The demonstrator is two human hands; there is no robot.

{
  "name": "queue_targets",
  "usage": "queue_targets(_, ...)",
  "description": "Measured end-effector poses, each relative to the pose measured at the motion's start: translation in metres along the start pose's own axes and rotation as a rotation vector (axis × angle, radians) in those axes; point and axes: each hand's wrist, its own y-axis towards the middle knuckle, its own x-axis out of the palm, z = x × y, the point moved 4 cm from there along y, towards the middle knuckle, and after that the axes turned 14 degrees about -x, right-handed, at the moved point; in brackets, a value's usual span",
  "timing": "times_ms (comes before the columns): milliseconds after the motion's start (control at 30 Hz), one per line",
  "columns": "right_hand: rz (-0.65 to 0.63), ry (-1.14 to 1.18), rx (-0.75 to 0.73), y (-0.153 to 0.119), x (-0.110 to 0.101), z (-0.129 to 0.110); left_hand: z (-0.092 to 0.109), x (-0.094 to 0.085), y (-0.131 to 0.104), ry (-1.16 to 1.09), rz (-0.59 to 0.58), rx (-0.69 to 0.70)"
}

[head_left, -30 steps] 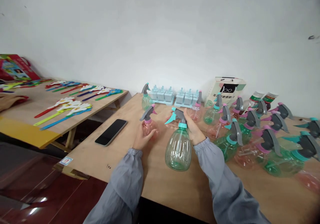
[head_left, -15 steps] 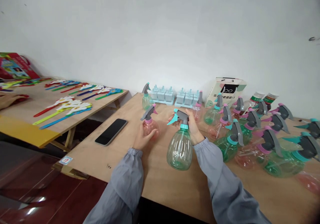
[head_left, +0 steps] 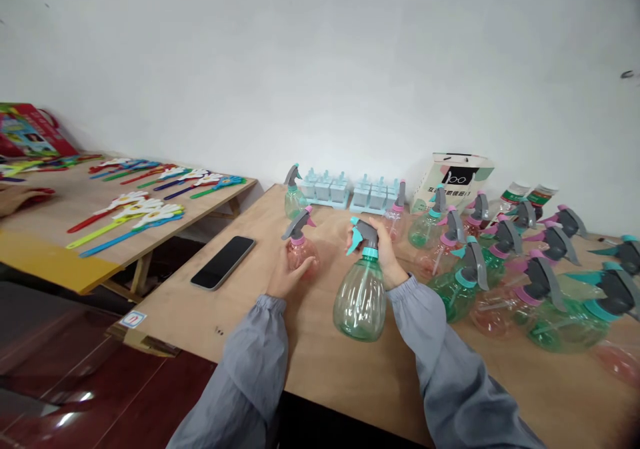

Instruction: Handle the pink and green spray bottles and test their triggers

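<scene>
My left hand (head_left: 286, 275) is wrapped round the body of a pink spray bottle (head_left: 303, 257) with a grey head and pink trigger, upright on the table. My right hand (head_left: 387, 252) grips the grey head of a green spray bottle (head_left: 360, 302), its fingers behind the neck and at the turquoise trigger. This bottle hangs a little tilted, its base toward me. Behind the pink bottle stands another green spray bottle (head_left: 295, 202). To the right of my right hand are several pink and green spray bottles, among them a green one (head_left: 453, 295).
A black phone (head_left: 223, 263) lies at the left of the wooden table (head_left: 240, 322). Light-blue moulds (head_left: 325, 190) and a printed box (head_left: 450, 182) are near the wall. On another table (head_left: 115, 242) are several coloured sticks with white hand shapes, and a person's hand shows at its left edge.
The fingers of my right hand have closed in on the turquoise trigger, which has swung toward the bottle's neck. My left hand stays on the pink bottle.
</scene>
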Motion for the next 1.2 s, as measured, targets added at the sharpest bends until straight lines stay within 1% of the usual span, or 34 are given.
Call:
queue_targets(100,-0.002,-0.026,0.000,0.001,-0.002,0.000,0.000,0.000,0.000,0.011,0.004,0.012)
queue_targets(233,-0.050,-0.027,0.025,0.001,0.001,0.003,0.000,0.000,0.001,0.005,0.006,0.032)
queue_targets(300,-0.039,-0.023,0.020,0.001,0.002,0.005,-0.001,-0.001,0.001,0.005,0.007,0.033)
queue_targets(400,0.058,-0.027,-0.012,0.003,-0.001,0.007,-0.003,-0.001,0.001,0.008,0.003,0.030)
queue_targets(467,0.139,-0.024,-0.059,0.004,-0.005,0.007,-0.003,-0.001,0.002,0.010,0.005,0.031)
queue_targets(533,0.187,-0.028,-0.099,0.005,-0.009,0.007,-0.003,-0.001,0.002,0.007,0.002,0.026)
queue_targets(567,0.183,-0.033,-0.096,0.005,-0.009,0.007,-0.003,0.000,0.002,0.002,-0.004,0.022)
queue_targets(667,0.104,-0.047,-0.044,0.005,-0.006,0.009,0.000,0.000,0.001,-0.008,-0.023,0.011)
queue_targets(733,0.065,-0.055,-0.036,0.004,-0.003,0.009,0.001,0.000,0.001,-0.002,-0.024,0.012)
queue_targets(833,0.072,-0.077,-0.065,0.005,-0.004,0.008,0.003,0.000,0.000,0.004,-0.021,0.010)
queue_targets(900,0.100,-0.108,-0.081,0.006,-0.006,0.008,0.003,-0.001,-0.001,0.004,-0.019,0.019)
queue_targets(1067,0.176,-0.226,-0.167,0.004,-0.012,0.007,0.005,-0.001,-0.001,0.010,-0.004,0.032)
queue_targets(1133,0.202,-0.317,-0.251,0.002,-0.013,0.005,0.006,-0.001,-0.001,0.009,-0.002,0.032)
queue_targets(1200,0.223,-0.463,-0.374,0.000,-0.014,0.000,0.006,-0.001,-0.001,0.014,-0.002,0.032)
